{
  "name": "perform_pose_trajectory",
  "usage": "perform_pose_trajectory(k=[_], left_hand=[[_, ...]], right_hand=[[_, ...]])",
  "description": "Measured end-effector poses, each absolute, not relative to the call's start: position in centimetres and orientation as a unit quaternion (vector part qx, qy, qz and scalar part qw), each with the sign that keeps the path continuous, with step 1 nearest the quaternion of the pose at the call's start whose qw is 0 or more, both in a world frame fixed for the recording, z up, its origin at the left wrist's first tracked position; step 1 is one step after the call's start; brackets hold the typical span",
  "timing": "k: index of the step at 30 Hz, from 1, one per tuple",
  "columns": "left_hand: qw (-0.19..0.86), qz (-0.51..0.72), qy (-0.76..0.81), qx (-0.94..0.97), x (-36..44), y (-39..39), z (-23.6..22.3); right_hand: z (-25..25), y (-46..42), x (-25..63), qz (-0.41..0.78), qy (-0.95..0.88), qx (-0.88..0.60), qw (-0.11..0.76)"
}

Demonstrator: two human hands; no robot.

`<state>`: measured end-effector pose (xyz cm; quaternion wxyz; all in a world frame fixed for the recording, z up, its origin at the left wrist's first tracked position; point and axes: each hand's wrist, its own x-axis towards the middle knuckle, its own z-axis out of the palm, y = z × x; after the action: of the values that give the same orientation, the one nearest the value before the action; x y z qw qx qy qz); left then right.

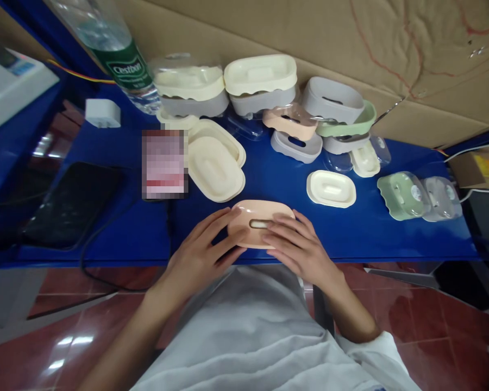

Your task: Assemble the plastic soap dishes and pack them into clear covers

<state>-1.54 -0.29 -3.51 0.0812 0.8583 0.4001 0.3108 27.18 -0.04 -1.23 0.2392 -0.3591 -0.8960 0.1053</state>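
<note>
A peach-coloured oval plastic soap dish (257, 213) lies upside down at the near edge of the blue table (383, 239), its slot facing up. My left hand (201, 250) rests its fingers on the dish's left side. From the right, my right hand (299, 247) lays its fingers flat over the dish, next to the slot. Both hands hold the dish between them.
Cream lids (214, 160) and a small cream tray (331, 188) lie behind the dish. Stacked cream, grey, peach and green dishes (261, 81) line the cardboard wall. A water bottle (114, 49), white charger (102, 113) and black phone (71, 203) sit left; wrapped dishes (403, 194) right.
</note>
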Motion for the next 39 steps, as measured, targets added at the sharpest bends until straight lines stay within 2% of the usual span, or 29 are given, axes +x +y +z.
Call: perform_pose_trajectory(k=[7,12,19,28,33,39], left_hand=[[0.070,0.300,0.386,0.869,-1.6,-0.3,-3.4],[0.060,0.306,0.388,0.867,-1.5,-0.3,-3.4],[0.050,0.298,0.388,0.871,-1.4,-0.2,-3.3],[0.047,0.295,0.387,0.872,-1.5,-0.4,-3.3],[0.044,0.292,0.385,0.874,-1.5,-0.3,-3.4],[0.046,0.297,0.388,0.871,-1.5,-0.3,-3.5]], right_hand=[[-0.2,0.4,29.2,0.072,-0.902,-0.358,0.230],[2.9,6.3,35.7,-0.012,-0.795,-0.536,0.283],[0.5,11.1,39.8,-0.015,-0.773,-0.623,0.118],[-2.5,11.0,39.9,-0.027,-0.685,-0.690,0.234],[-2.5,11.6,40.2,-0.004,-0.688,-0.685,0.240],[-1.8,11.3,40.1,-0.038,-0.694,-0.685,0.218]])
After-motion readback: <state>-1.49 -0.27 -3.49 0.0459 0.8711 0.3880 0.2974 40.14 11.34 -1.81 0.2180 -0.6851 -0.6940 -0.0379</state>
